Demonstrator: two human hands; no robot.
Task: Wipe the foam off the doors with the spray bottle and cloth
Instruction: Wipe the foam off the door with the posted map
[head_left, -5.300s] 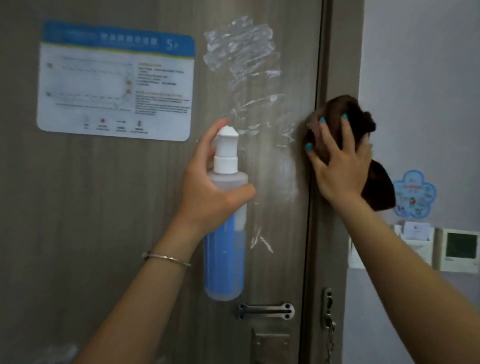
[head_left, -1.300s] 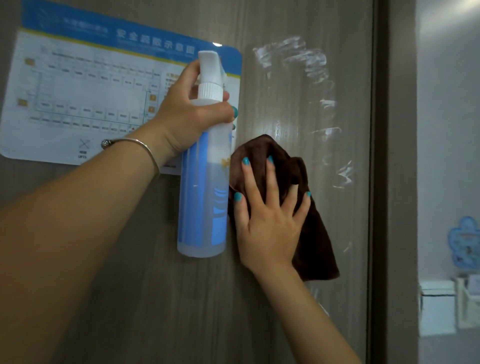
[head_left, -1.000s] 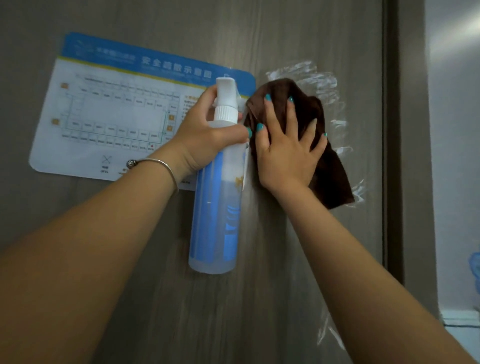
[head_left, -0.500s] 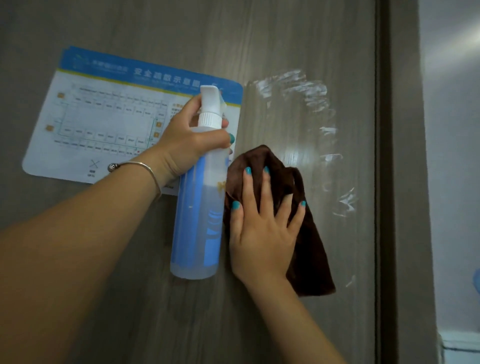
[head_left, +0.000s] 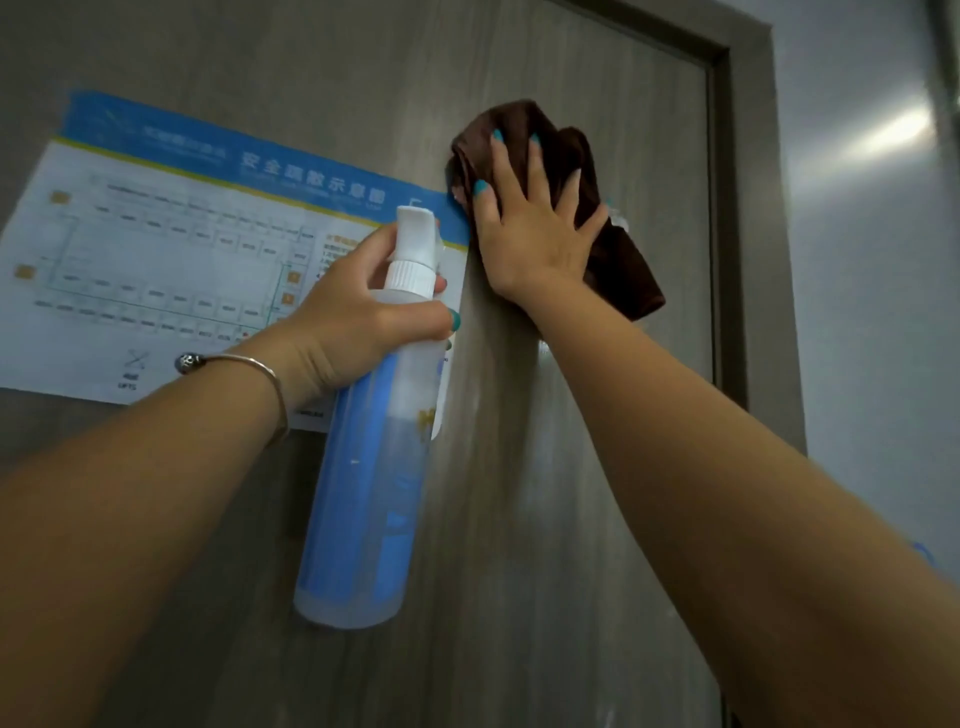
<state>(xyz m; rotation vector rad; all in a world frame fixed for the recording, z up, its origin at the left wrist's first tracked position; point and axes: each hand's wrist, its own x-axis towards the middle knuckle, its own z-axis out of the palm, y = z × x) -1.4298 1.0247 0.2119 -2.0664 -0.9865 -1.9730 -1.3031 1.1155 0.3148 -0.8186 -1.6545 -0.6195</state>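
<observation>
Right hand (head_left: 535, 234) spread flat on cloth (head_left: 618, 260), left hand (head_left: 358, 317) gripping bottle (head_left: 374, 467); press evenly rightward over possibly remaining foam (head_left: 618, 221).

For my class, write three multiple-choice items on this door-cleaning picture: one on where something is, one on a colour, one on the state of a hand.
1. Where is the cloth?
A. On the floor
B. Against the door, right of the poster
C. Draped over the bottle

2. What colour is the cloth?
A. Brown
B. White
C. Yellow

3. What is the left hand doing?
A. Hanging free
B. Pressing flat on the poster
C. Gripping the spray bottle

Answers:
1 B: the right hand presses the cloth on the door, beside the poster's upper right corner.
2 A: the fabric is dark brown.
3 C: the left hand wraps round the neck of the spray bottle.
</observation>
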